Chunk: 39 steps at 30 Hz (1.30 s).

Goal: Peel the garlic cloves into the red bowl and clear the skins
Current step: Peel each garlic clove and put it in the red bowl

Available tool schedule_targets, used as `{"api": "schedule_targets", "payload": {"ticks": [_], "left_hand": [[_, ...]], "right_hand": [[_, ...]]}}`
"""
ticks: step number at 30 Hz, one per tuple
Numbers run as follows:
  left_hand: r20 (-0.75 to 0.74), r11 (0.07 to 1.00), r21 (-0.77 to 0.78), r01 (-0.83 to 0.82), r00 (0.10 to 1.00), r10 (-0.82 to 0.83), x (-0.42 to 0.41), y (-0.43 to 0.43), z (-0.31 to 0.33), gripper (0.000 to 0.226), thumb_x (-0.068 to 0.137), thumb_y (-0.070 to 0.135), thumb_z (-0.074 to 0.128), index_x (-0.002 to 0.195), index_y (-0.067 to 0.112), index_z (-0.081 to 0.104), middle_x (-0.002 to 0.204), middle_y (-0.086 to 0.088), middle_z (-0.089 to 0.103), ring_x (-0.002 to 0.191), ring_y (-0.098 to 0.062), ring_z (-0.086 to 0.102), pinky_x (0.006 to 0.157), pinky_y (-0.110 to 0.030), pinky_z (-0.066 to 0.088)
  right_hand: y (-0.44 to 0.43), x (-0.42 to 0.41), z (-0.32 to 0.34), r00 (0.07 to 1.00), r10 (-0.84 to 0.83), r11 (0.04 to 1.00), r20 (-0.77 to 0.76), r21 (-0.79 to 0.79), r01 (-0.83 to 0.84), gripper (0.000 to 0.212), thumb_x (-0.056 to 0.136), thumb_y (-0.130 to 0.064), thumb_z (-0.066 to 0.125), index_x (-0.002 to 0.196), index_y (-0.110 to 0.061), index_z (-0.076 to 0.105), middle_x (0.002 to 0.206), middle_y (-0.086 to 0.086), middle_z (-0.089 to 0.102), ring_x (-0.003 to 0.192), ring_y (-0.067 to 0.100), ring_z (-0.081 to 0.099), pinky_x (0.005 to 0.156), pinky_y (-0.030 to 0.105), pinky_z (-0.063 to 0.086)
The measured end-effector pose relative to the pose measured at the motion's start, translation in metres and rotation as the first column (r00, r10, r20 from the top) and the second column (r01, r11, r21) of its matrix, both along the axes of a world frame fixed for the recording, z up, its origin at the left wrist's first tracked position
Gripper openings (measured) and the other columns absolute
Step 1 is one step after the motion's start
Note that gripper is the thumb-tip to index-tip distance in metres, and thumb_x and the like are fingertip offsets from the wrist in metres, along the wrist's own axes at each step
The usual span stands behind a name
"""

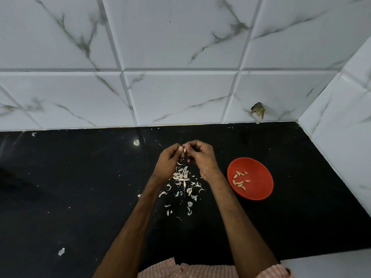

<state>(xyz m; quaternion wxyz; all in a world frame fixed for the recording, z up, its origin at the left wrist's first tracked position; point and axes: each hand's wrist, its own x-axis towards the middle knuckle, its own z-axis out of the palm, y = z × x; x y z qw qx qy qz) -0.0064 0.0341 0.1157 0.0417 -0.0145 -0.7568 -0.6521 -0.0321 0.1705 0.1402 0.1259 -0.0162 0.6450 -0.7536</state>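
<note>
The black countertop (pixel 80 177) ends at the back against a white marble-tiled wall (pixel 180 93) and on the right against a side wall (pixel 341 127) of the same tile, the two meeting at the far right corner. Its front edge shows only at the lower right. Wide bare stretches lie left of the arms and between the bowl and the side wall. Both hands are raised together over the middle of the countertop, nearer the back wall than the front edge. The left hand (pixel 168 159) and right hand (pixel 202 157) have fingers curled, their fingertips pinching one pale garlic clove (pixel 184 150) between them. Directly below and toward the front lies a loose scatter of garlic skins (pixel 183 179). The red bowl (pixel 261 167) stands just right of the right wrist, apart from it, holding several peeled cloves (pixel 240 180). One stray skin scrap (pixel 61 251) lies well off to the front left.
</note>
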Motion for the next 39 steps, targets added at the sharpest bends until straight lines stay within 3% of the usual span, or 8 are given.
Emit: {"api": "schedule_targets", "payload": {"ticks": [7,12,17,21,28,31,34,39], "left_hand": [[-0.03,0.997,-0.044,-0.069,0.997,0.067,0.002,0.0,0.001,0.025,0.105,0.015,0.05,0.09,0.0,0.063,0.074,0.003,0.059,0.065,0.0,0.052,0.062,-0.014,0.042],[0.031,0.993,-0.063,-0.101,0.994,0.103,0.003,-0.004,-0.002,0.009,0.098,0.005,0.06,0.104,0.012,0.062,0.087,0.001,0.066,0.068,0.003,0.058,0.065,-0.015,0.047],[0.047,0.989,-0.038,-0.14,0.989,0.141,0.005,0.001,0.005,0.018,0.105,0.015,0.051,0.101,0.011,0.067,0.088,-0.007,0.073,0.058,-0.008,0.062,0.047,-0.016,0.043],[0.005,0.982,-0.034,-0.185,0.983,0.185,0.01,0.005,0.01,0.012,0.099,0.012,0.061,0.1,0.003,0.069,0.075,0.001,0.071,0.05,-0.006,0.061,0.042,-0.016,0.044],[-0.009,0.981,-0.012,-0.191,0.982,0.191,0.013,0.007,0.015,0.01,0.095,0.008,0.066,0.103,0.002,0.07,0.061,0.008,0.065,0.047,-0.002,0.057,0.038,-0.018,0.042],[-0.021,0.981,-0.024,-0.191,0.981,0.191,0.013,0.008,0.014,0.009,0.094,0.006,0.067,0.101,0.003,0.07,0.066,0.007,0.065,0.049,-0.002,0.056,0.042,-0.016,0.043],[-0.075,0.984,-0.072,-0.166,0.984,0.16,0.011,0.005,0.013,0.008,0.094,0.005,0.067,0.1,0.006,0.071,0.08,0.004,0.07,0.062,-0.001,0.06,0.059,-0.018,0.049],[-0.172,0.946,-0.296,-0.136,0.981,0.088,0.009,-0.003,0.017,0.007,0.092,0.002,0.068,0.097,0.005,0.071,0.082,0.009,0.068,0.074,0.006,0.063,0.069,-0.007,0.045]], "right_hand": [[0.002,0.001,0.0,0.999,-0.022,0.999,-0.039,-0.044,0.021,0.009,0.095,0.0,0.064,0.1,-0.003,0.071,0.085,0.006,0.074,0.071,0.013,0.07,0.063,0.022,0.057],[0.006,0.0,0.0,0.995,-0.075,0.997,-0.066,-0.036,0.072,0.016,0.091,0.007,0.066,0.097,-0.007,0.071,0.09,0.007,0.074,0.08,0.012,0.071,0.067,0.021,0.059],[0.007,0.001,-0.002,0.979,-0.109,0.992,-0.173,0.046,0.119,0.015,0.087,0.006,0.072,0.092,-0.007,0.071,0.094,0.02,0.073,0.086,0.031,0.074,0.07,0.023,0.059],[0.005,0.002,-0.005,0.955,-0.097,0.974,-0.28,0.17,0.149,0.019,0.084,0.004,0.075,0.087,-0.015,0.072,0.086,0.006,0.074,0.084,0.023,0.074,0.078,0.034,0.062],[0.011,0.004,0.0,0.921,-0.048,0.954,-0.388,0.255,0.157,0.024,0.083,0.003,0.076,0.091,-0.018,0.067,0.085,-0.006,0.068,0.081,0.002,0.064,0.078,0.025,0.056],[0.011,0.004,0.002,0.911,0.0,0.958,-0.411,0.261,0.118,0.028,0.084,0.006,0.073,0.102,-0.014,0.062,0.088,-0.003,0.065,0.084,0.005,0.063,0.079,0.025,0.055],[0.012,0.003,0.002,0.895,0.077,0.945,-0.439,0.317,0.074,0.031,0.086,0.005,0.07,0.107,-0.014,0.059,0.092,0.001,0.062,0.087,0.011,0.061,0.082,0.03,0.055],[0.016,0.002,0.0,0.867,0.168,0.907,-0.468,0.417,0.049,0.036,0.085,0.004,0.072,0.107,-0.019,0.055,0.092,0.001,0.058,0.087,0.019,0.057,0.081,0.031,0.051]]}}
